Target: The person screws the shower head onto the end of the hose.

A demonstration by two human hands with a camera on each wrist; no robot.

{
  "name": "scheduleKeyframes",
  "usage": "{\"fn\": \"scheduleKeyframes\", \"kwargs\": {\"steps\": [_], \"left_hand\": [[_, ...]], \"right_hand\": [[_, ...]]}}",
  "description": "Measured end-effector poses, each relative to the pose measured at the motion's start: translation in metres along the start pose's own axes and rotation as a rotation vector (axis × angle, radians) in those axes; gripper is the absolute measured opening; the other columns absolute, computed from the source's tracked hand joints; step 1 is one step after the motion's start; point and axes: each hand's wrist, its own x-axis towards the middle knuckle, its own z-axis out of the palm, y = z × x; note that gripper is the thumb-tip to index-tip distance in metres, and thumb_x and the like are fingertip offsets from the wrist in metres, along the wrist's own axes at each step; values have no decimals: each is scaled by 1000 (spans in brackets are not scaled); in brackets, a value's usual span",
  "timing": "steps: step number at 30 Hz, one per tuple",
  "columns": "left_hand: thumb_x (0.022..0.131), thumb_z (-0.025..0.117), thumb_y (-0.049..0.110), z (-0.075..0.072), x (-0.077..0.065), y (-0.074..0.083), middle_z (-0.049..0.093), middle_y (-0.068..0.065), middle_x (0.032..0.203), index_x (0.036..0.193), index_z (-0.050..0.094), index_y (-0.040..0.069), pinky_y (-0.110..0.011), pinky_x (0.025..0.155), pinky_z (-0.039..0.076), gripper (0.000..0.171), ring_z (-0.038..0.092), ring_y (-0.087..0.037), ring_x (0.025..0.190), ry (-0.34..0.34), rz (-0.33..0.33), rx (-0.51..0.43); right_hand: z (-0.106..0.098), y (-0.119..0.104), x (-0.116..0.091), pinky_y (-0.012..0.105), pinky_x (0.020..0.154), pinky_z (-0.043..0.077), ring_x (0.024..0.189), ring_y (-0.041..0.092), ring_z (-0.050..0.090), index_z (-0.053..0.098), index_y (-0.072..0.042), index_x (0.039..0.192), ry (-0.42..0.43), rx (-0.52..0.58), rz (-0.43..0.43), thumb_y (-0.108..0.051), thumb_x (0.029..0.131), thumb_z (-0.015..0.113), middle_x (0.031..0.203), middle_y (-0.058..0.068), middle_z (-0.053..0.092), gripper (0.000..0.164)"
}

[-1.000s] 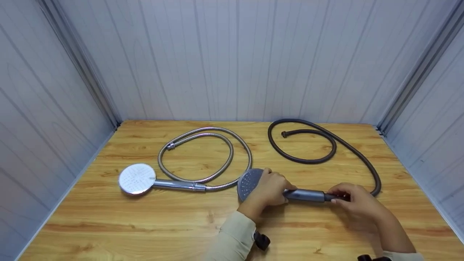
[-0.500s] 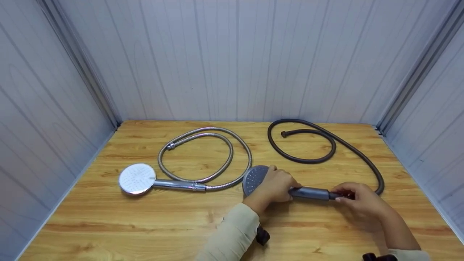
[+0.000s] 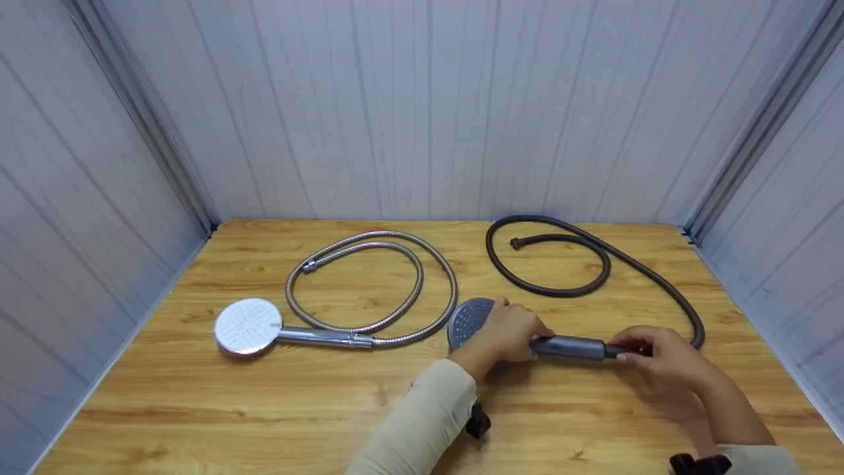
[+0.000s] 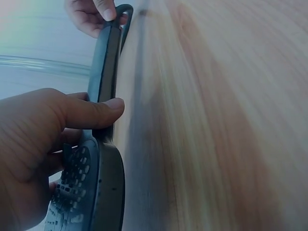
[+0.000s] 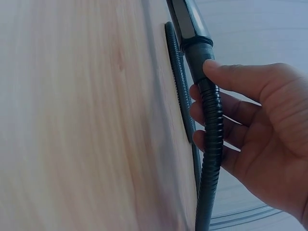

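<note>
A dark grey shower head (image 3: 469, 322) lies face up at the middle right of the table in the head view. My left hand (image 3: 508, 335) grips it where the round head meets the handle, thumb across the neck in the left wrist view. At the other end of the handle (image 3: 570, 347), my right hand (image 3: 666, 358) pinches the connector (image 5: 196, 57) of the black shower hose (image 5: 211, 130). In the right wrist view the thumb presses the connector and the fingers curl behind the hose. The connector meets the handle's end. Part of the round head is hidden under my left hand.
A chrome shower head (image 3: 247, 326) with its coiled metal hose (image 3: 455, 284) lies to the left on the wooden table (image 3: 264, 409). The black hose loops at the back right, its free end nut (image 3: 515, 243) inside the loop. White panel walls (image 3: 422, 112) enclose three sides.
Both hands have shifted slightly to the right and away from the body, carrying the dark shower head and hose end along. The hose's right bend moved right too. The chrome set stayed put.
</note>
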Motion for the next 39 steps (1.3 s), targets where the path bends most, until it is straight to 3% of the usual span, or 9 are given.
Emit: {"fn": "scheduleKeyframes", "kwargs": {"steps": [12,18,23,32,39], "left_hand": [[75,84,34,4,14,-7,67,21,112,120,68,38,-38,95,33,48,62,-3,101,-18,-13,-29],[75,84,34,4,21,-9,67,22,112,121,68,39,-40,100,31,49,61,-4,102,-17,-32,-54],[77,82,34,5,24,-10,68,21,111,121,67,40,-43,104,30,47,62,-6,103,-15,-42,-44],[79,81,33,11,27,-15,68,19,113,122,68,38,-44,108,29,45,62,-8,107,26,-30,-51],[77,82,38,15,33,-19,68,20,113,122,68,35,-40,110,27,47,61,-6,109,47,-62,-79]], "right_hand": [[-3,7,6,29,68,48,83,13,59,70,-7,112,30,-23,-14,-21,93,67,101,5,67,25],[-3,12,7,28,71,49,86,16,60,70,-9,113,80,-13,65,-23,91,69,102,5,68,26],[-2,16,9,27,71,49,87,17,60,70,-6,113,112,17,81,-23,91,69,103,7,68,28],[-2,23,14,27,72,48,88,19,58,69,-4,114,123,45,94,-23,92,68,105,10,66,29],[-3,29,19,25,74,49,93,19,59,70,-4,114,138,56,108,-22,93,67,107,10,66,28]]}}
